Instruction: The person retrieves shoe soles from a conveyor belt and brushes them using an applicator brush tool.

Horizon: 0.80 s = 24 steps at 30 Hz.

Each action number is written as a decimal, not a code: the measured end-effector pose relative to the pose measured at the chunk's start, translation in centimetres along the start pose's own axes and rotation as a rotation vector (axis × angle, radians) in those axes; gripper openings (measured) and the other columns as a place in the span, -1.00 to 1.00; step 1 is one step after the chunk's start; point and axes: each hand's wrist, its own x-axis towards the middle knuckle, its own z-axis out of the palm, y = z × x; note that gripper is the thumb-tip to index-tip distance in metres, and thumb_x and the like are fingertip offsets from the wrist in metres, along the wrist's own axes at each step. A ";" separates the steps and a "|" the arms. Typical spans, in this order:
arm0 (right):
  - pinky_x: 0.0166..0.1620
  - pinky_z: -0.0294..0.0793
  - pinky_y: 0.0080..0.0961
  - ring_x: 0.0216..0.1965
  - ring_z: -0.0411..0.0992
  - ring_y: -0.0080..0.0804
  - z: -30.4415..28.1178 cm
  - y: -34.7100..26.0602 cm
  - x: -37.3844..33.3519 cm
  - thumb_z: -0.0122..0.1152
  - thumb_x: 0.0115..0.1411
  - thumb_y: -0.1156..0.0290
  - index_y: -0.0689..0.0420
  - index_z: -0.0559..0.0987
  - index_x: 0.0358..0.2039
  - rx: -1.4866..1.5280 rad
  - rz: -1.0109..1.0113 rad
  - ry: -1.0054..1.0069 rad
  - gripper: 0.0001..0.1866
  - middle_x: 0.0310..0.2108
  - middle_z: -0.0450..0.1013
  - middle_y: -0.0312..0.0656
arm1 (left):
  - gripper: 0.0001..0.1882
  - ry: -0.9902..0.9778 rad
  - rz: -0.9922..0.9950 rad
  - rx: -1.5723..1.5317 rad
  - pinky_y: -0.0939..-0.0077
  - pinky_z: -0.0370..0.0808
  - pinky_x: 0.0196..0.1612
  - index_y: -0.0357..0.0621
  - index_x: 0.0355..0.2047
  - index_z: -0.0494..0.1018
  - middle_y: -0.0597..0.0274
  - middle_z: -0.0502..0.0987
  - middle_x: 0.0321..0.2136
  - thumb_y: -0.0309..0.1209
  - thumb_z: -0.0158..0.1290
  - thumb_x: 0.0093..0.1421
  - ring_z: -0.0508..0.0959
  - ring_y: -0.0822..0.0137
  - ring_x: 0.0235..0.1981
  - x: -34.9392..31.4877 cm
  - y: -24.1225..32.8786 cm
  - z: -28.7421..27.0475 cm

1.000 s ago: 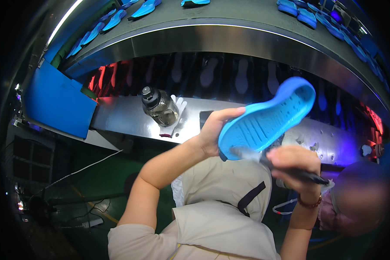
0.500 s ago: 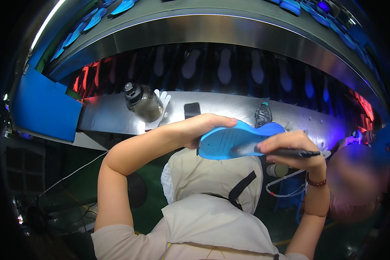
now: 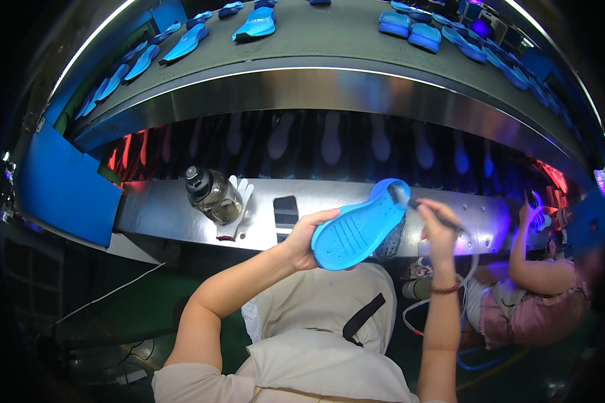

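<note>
My left hand [image 3: 304,240] grips a bright blue shoe sole [image 3: 351,236] by its broad end, the thumb along the rim. The raised-edge, ridged side of the sole faces me, and its narrower end points up and to the right. In my right hand [image 3: 441,232] is a dark-handled brush [image 3: 401,195], its pale bristles blurred by motion over the sole's narrow end. Whether the bristles touch the surface I cannot tell. A thin pale tube [image 3: 474,265] runs down near my right wrist.
On the metal ledge [image 3: 148,211] stand a dark-capped bottle [image 3: 218,201], a white glove [image 3: 245,195] and a black phone [image 3: 286,210]. A dark textured object [image 3: 390,243] sits partly behind the sole. Above runs a conveyor [image 3: 329,40] carrying blue soles [image 3: 255,25]. A co-worker [image 3: 538,289] sits at right.
The sole has turned, its narrow end now higher, and my left hand has shifted down. The brush moved from the sole's middle to its narrow end. More of the conveyor and co-worker shows.
</note>
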 end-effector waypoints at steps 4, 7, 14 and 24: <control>-0.58 0.35 -0.74 -0.63 0.39 -0.62 -0.2 -2.6 -4.3 0.22 -0.09 0.62 0.28 0.56 -0.40 0.141 -0.003 -0.629 -0.83 -0.43 0.51 -0.15 | -0.42 0.111 0.170 0.105 0.02 0.43 -0.16 -0.27 0.06 0.18 -0.11 0.34 -0.06 -0.09 -0.21 0.15 0.45 -0.01 -0.15 1.7 1.0 -1.5; -0.60 0.34 -0.77 -0.64 0.39 -0.62 -3.7 -1.7 -2.9 0.24 -0.09 0.60 0.30 0.56 -0.38 0.497 -0.118 -0.318 -0.81 -0.41 0.50 -0.04 | -0.41 -0.008 0.393 0.186 0.02 0.44 -0.17 -0.33 0.08 0.14 -0.15 0.35 -0.08 -0.10 -0.30 0.19 0.45 -0.05 -0.14 -0.7 4.1 2.9; 0.14 0.07 -0.27 0.15 0.08 -0.06 -1.2 -2.4 9.2 0.20 -0.02 0.27 0.30 0.30 0.02 -0.679 -0.757 0.048 -0.39 0.11 0.13 0.15 | -0.28 -0.011 0.898 -0.480 0.05 0.13 0.13 -0.21 0.19 -0.13 -0.03 0.10 0.13 0.03 -0.38 0.16 0.16 0.00 0.14 6.4 17.5 11.5; 0.24 -0.57 -0.10 0.27 -0.60 -0.06 1.7 4.2 18.4 0.04 -0.04 0.06 0.30 -0.32 0.20 -1.033 -0.762 0.194 0.02 0.25 -0.54 0.11 | -0.10 0.858 1.039 2.023 -0.15 -0.31 0.17 0.35 0.17 0.06 -0.17 -0.12 0.21 0.31 -0.01 -0.19 -0.19 -0.13 0.24 24.9 25.1 16.4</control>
